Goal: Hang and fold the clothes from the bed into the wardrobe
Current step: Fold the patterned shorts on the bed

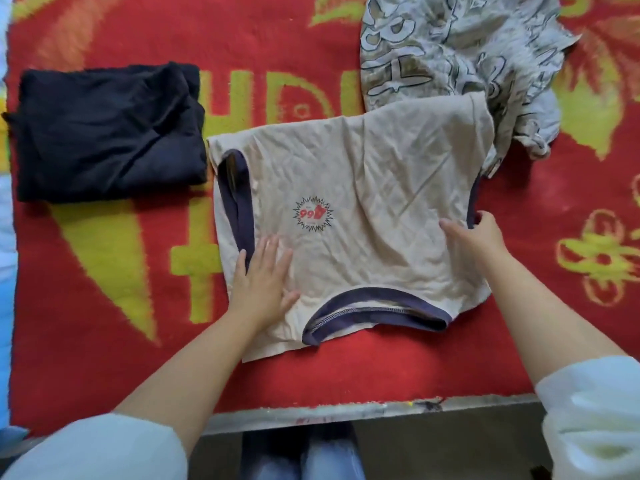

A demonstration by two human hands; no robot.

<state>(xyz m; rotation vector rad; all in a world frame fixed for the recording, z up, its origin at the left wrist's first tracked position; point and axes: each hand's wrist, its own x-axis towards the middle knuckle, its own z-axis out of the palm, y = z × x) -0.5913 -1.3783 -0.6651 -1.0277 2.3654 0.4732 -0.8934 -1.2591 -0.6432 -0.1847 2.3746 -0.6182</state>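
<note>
Red blanket [104, 306] with yellow patterns covers the bed, and a beige sleeveless top [363, 202] lies spread on it at the centre of the frame.

Dark trim edges the top's neckline and armholes, and a small red-and-black starburst print sits near its middle; the left hand [263, 275] lies flat on the top's lower left part, fingers straight and slightly spread; the right hand [474, 237] grips the top's right edge by the dark armhole trim, fingers curled round the cloth; a folded black garment [107, 133] rests at the upper left of the frame, just beside the top; a crumpled grey patterned garment [460, 53] lies at the upper right, its lower part tucked under the top's far edge.
</note>
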